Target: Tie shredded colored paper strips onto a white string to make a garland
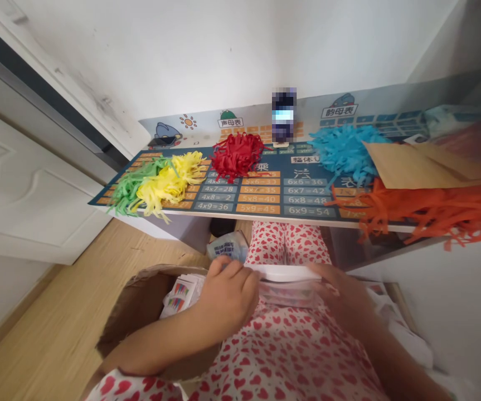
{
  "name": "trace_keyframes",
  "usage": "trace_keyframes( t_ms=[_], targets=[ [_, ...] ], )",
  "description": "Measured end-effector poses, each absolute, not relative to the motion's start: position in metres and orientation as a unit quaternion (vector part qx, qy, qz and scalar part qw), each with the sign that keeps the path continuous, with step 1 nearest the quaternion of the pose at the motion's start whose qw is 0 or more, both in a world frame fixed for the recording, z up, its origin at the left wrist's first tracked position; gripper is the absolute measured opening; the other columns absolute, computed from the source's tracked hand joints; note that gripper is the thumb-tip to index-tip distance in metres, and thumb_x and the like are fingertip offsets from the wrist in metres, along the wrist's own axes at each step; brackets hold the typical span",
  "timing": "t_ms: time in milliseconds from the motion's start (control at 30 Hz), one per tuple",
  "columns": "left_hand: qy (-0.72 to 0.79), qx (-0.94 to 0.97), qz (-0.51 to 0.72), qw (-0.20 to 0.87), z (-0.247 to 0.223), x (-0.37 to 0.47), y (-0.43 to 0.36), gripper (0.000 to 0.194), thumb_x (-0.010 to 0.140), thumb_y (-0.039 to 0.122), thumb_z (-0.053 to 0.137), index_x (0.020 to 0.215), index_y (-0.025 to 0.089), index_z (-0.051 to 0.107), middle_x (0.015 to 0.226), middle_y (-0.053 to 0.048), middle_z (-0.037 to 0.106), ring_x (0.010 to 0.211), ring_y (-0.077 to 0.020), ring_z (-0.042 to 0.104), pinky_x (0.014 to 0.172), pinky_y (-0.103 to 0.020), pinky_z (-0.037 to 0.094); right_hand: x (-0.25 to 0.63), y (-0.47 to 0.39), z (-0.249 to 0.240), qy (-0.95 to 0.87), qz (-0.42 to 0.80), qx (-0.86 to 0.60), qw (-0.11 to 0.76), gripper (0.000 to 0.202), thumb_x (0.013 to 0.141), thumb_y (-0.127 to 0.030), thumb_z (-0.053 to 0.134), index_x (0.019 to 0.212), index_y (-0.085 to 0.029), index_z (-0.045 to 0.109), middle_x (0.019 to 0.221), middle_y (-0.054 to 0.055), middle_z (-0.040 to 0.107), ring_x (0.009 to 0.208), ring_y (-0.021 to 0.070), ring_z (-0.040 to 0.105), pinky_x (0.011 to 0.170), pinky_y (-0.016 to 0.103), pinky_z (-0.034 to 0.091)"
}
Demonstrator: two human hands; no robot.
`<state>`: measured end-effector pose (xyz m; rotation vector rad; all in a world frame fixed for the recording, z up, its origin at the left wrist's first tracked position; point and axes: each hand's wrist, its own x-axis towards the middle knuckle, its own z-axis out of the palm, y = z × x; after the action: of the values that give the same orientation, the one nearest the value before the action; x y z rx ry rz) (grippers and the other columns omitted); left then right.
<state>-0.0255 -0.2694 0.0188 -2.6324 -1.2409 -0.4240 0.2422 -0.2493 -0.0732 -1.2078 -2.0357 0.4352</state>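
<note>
Low over my lap I hold a clear plastic packet [288,295] with a white top edge [288,273]; coloured print shows faintly through it. My left hand [232,295] is closed at its left end, fingers curled. My right hand [343,298] grips the right end and is a little blurred. Beside my left forearm, an open cardboard box [140,303] contains a stack of packets with coloured triangle prints [184,292]. On the table ahead lie bunches of paper strips: green [140,186], yellow [169,184], red [238,156], blue [349,150] and orange [424,211].
The narrow table [261,195] has a printed multiplication-chart cover and stands against a white wall. A blurred-out phone-like device [284,114] stands at its back. Brown paper [424,167] lies over the orange strips. White packets [403,328] are on my right, a plastic bag [228,247] below the table.
</note>
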Motion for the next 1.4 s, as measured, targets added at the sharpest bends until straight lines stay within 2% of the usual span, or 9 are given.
trace_keyframes(
  t_ms=[133, 267, 467, 567, 700, 833, 1033, 1233, 1400],
  targets=[
    [-0.393, -0.904, -0.135, 0.102, 0.019, -0.023, -0.271, 0.015, 0.088, 0.013, 0.054, 0.101, 0.011, 0.062, 0.084, -0.005, 0.071, 0.075, -0.0207, 0.058, 0.076, -0.042, 0.038, 0.242, -0.248, -0.072, -0.786, 0.175, -0.463, 0.370, 0.032, 0.095, -0.036, 0.049, 0.119, -0.025, 0.066, 0.110, 0.007, 0.074, 0.095, 0.0211, 0.072, 0.082, 0.031, 0.060],
    [-0.376, -0.898, -0.217, 0.070, 0.013, -0.027, -0.265, 0.014, 0.089, 0.014, 0.057, 0.102, 0.015, 0.063, 0.090, -0.007, 0.071, 0.078, -0.0208, 0.058, 0.071, -0.039, 0.042, 0.244, -0.249, -0.071, -0.782, 0.178, -0.464, 0.377, 0.031, 0.094, -0.037, 0.051, 0.117, -0.025, 0.067, 0.108, 0.007, 0.075, 0.094, 0.0219, 0.073, 0.081, 0.032, 0.061],
    [-0.333, -0.891, -0.304, -0.063, -0.006, -0.028, -0.246, 0.005, 0.092, 0.020, 0.059, 0.097, 0.018, 0.059, 0.108, -0.011, 0.070, 0.100, -0.0215, 0.065, 0.092, -0.043, 0.051, 0.246, -0.250, -0.068, -0.773, 0.190, -0.463, 0.389, 0.030, 0.095, -0.037, 0.050, 0.117, -0.024, 0.066, 0.107, 0.007, 0.074, 0.094, 0.0211, 0.072, 0.082, 0.031, 0.060],
    [-0.324, -0.881, -0.332, -0.095, -0.018, -0.027, -0.240, 0.018, 0.091, 0.018, 0.061, 0.109, 0.018, 0.059, 0.107, -0.010, 0.072, 0.098, -0.0207, 0.067, 0.088, -0.041, 0.054, 0.247, -0.248, -0.067, -0.774, 0.181, -0.444, 0.414, 0.028, 0.094, -0.037, 0.054, 0.116, -0.023, 0.066, 0.105, 0.007, 0.074, 0.092, 0.0208, 0.072, 0.081, 0.031, 0.060],
    [-0.304, -0.877, -0.361, -0.088, -0.028, -0.022, -0.237, 0.031, 0.090, 0.018, 0.062, 0.121, 0.020, 0.060, 0.108, -0.011, 0.071, 0.096, -0.0209, 0.068, 0.081, -0.038, 0.057, 0.245, -0.244, -0.063, -0.760, 0.165, -0.444, 0.445, 0.024, 0.093, -0.039, 0.057, 0.107, -0.023, 0.069, 0.096, 0.007, 0.076, 0.084, 0.0204, 0.073, 0.076, 0.030, 0.061],
    [-0.325, -0.840, -0.428, -0.081, -0.033, -0.011, -0.235, 0.024, 0.085, 0.023, 0.070, 0.109, 0.022, 0.067, 0.100, -0.008, 0.073, 0.086, -0.0184, 0.069, 0.073, -0.034, 0.057, 0.242, -0.242, -0.060, -0.749, 0.181, -0.453, 0.447, 0.023, 0.094, -0.038, 0.055, 0.103, -0.024, 0.071, 0.092, 0.007, 0.076, 0.083, 0.0211, 0.074, 0.074, 0.031, 0.062],
    [-0.330, -0.808, -0.481, -0.085, -0.040, 0.001, -0.230, 0.016, 0.085, 0.017, 0.069, 0.100, 0.022, 0.071, 0.093, -0.007, 0.074, 0.080, -0.0165, 0.070, 0.071, -0.032, 0.057, 0.243, -0.240, -0.069, -0.723, 0.225, -0.429, 0.493, 0.018, 0.092, -0.028, 0.059, 0.108, -0.024, 0.068, 0.108, 0.009, 0.074, 0.100, 0.0220, 0.071, 0.086, 0.037, 0.059],
    [-0.313, -0.839, -0.445, -0.025, -0.035, 0.003, -0.217, 0.015, 0.082, 0.014, 0.068, 0.095, 0.021, 0.069, 0.093, -0.007, 0.076, 0.081, -0.0189, 0.071, 0.073, -0.034, 0.058, 0.242, -0.232, -0.071, -0.691, 0.276, -0.422, 0.518, 0.018, 0.092, -0.028, 0.059, 0.107, -0.024, 0.069, 0.107, 0.008, 0.074, 0.100, 0.0216, 0.071, 0.085, 0.035, 0.059],
    [-0.268, -0.862, -0.429, -0.020, -0.030, 0.005, -0.207, 0.010, 0.082, 0.021, 0.073, 0.091, 0.019, 0.067, 0.093, -0.008, 0.077, 0.075, -0.0167, 0.072, 0.067, -0.030, 0.059, 0.242, -0.231, -0.066, -0.685, 0.288, -0.427, 0.516, 0.018, 0.091, -0.030, 0.061, 0.106, -0.024, 0.069, 0.105, 0.008, 0.075, 0.096, 0.0209, 0.072, 0.083, 0.033, 0.059]
  ],
)
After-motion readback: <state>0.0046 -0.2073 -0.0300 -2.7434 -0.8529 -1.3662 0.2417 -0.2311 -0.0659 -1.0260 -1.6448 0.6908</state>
